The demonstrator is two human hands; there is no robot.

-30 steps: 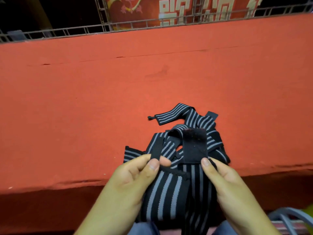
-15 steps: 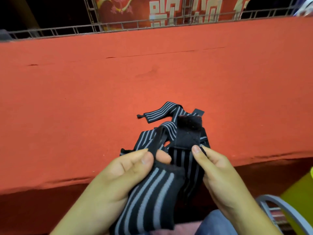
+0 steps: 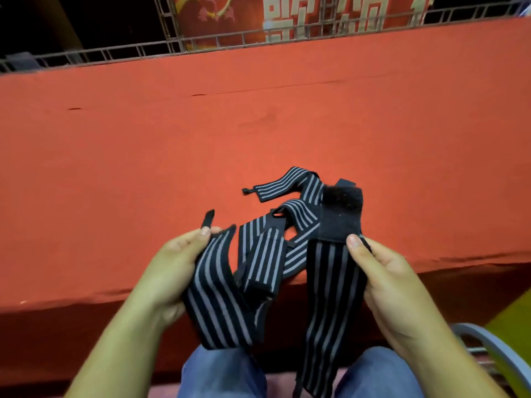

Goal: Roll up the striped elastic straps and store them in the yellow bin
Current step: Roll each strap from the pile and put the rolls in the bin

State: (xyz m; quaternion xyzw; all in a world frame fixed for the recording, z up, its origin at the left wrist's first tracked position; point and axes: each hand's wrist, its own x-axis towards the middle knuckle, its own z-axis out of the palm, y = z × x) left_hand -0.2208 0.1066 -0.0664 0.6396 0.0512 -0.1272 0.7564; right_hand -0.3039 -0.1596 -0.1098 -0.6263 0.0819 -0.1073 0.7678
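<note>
Black elastic straps with grey stripes hang between my two hands over the front edge of the red table. My left hand (image 3: 172,268) grips one striped strap (image 3: 218,297) near its end, where a small black loop sticks up. My right hand (image 3: 393,288) pinches a second striped strap (image 3: 330,297) just below its black velcro patch (image 3: 342,214). More tangled strap (image 3: 290,188) lies on the table behind. A corner of the yellow bin (image 3: 514,326) shows at the lower right.
The red felt table top (image 3: 258,124) stretches wide and far. A metal railing (image 3: 230,41) and a red banner run along its far side. A grey chair arm (image 3: 488,346) curves at the lower right. My blue-jeaned knees (image 3: 218,374) are below.
My hands have moved apart, spreading the two straps. The left strap end is pulled left and free of the bundle, and the velcro end is lifted higher.
</note>
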